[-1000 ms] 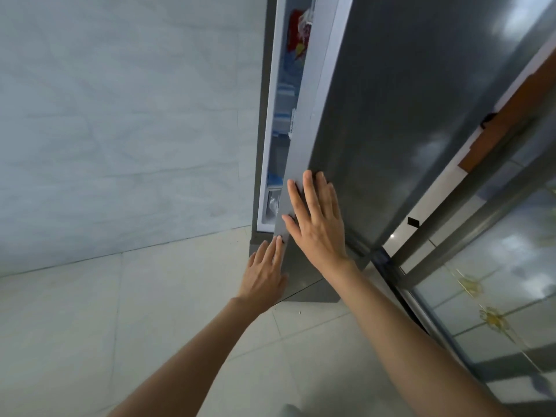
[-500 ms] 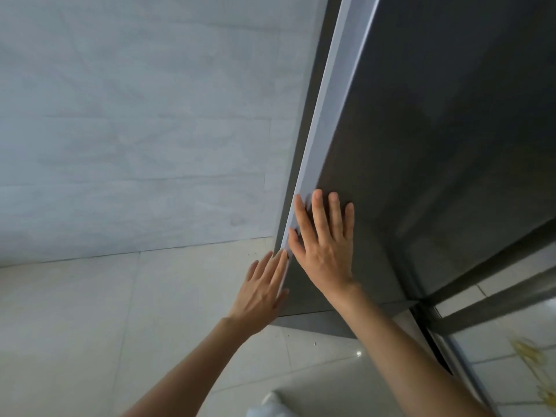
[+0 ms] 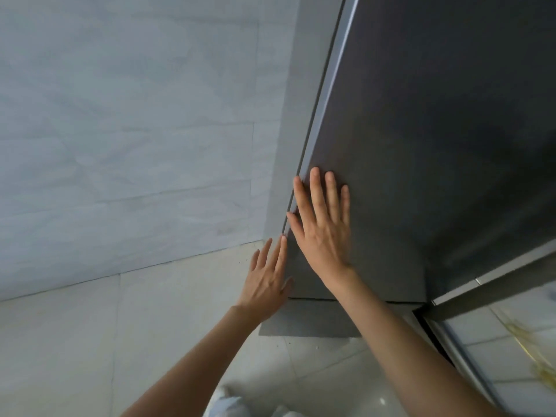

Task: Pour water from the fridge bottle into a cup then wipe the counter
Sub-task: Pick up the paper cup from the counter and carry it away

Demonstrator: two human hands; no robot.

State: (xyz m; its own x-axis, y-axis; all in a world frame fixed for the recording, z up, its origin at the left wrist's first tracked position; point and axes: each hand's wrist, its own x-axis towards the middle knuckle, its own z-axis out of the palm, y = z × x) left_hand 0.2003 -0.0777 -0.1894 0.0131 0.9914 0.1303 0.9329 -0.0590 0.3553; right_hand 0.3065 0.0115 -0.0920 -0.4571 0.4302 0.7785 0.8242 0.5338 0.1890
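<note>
A tall dark grey fridge door fills the right half of the view and sits flush against the fridge body, so the inside is hidden. My right hand lies flat on the door near its left edge, fingers spread. My left hand is lower and to the left, its fingertips at the door's left edge, fingers apart and holding nothing. No bottle, cup or counter is in view.
A pale marbled tile wall stands to the left of the fridge. Light floor tiles lie below. A metal-framed sliding door track runs at the right. My feet show at the bottom edge.
The fridge door has swung from ajar, with shelves showing, to flush against the body. Both hands stayed on the door's left edge as it moved.
</note>
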